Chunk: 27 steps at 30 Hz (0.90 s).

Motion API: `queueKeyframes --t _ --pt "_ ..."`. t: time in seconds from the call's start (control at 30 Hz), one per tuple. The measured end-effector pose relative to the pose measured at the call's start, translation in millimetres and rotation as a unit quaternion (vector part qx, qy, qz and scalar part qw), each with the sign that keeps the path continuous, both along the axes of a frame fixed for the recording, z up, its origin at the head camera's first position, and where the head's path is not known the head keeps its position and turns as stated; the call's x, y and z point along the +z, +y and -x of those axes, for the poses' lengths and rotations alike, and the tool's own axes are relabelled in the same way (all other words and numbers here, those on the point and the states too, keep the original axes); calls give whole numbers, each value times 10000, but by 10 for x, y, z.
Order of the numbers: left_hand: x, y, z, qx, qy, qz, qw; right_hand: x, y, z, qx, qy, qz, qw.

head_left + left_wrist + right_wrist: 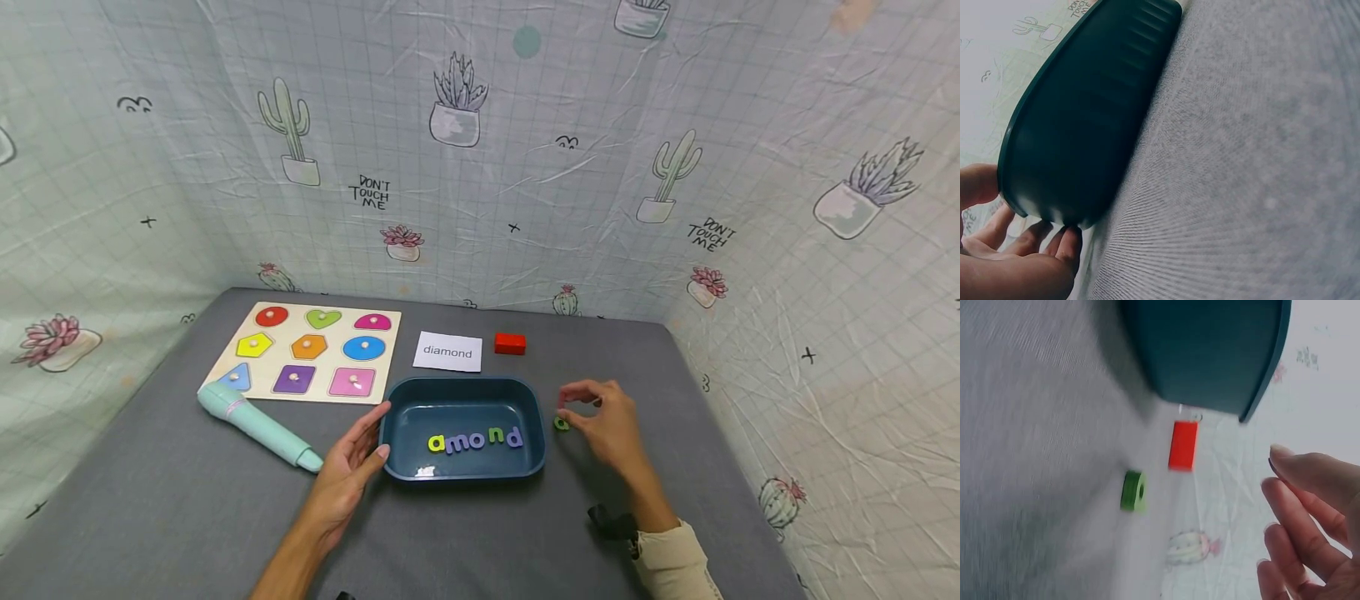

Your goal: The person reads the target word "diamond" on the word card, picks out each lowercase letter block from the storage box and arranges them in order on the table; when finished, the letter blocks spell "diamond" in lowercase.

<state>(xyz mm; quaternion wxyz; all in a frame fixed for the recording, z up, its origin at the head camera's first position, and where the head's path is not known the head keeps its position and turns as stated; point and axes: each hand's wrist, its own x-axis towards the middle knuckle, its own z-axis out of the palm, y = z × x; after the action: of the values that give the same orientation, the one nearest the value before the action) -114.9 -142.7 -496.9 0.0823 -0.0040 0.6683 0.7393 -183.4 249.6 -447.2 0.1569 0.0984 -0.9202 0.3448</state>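
Beyond the tray's edge (542, 442), right hand (611, 419) hovers clear.

Left hand (348, 483): bare; thumb and index finger stand apart, fingers slightly bent; bare forearm (294, 550) slants forward and inward.
Right hand (611, 425): bare, holds nothing; fingers curve loosely, thumb tip near index tip; beige cloth sleeve (675, 560) covers the forearm.
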Motion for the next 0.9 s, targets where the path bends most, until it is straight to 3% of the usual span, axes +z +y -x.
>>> queueKeyframes --t 0.27,0.57,0.9 --pt "3 -5 9 12 -69 113 9999 -55 228 86 85 -331 -352 9988" --pt "0 0 2 2 -82 45 10000 -138 362 185 236 -1106 -700 9911" --pt "3 -1 7 21 -79 91 9999 -253 392 271 249 -1644 -650 9839"
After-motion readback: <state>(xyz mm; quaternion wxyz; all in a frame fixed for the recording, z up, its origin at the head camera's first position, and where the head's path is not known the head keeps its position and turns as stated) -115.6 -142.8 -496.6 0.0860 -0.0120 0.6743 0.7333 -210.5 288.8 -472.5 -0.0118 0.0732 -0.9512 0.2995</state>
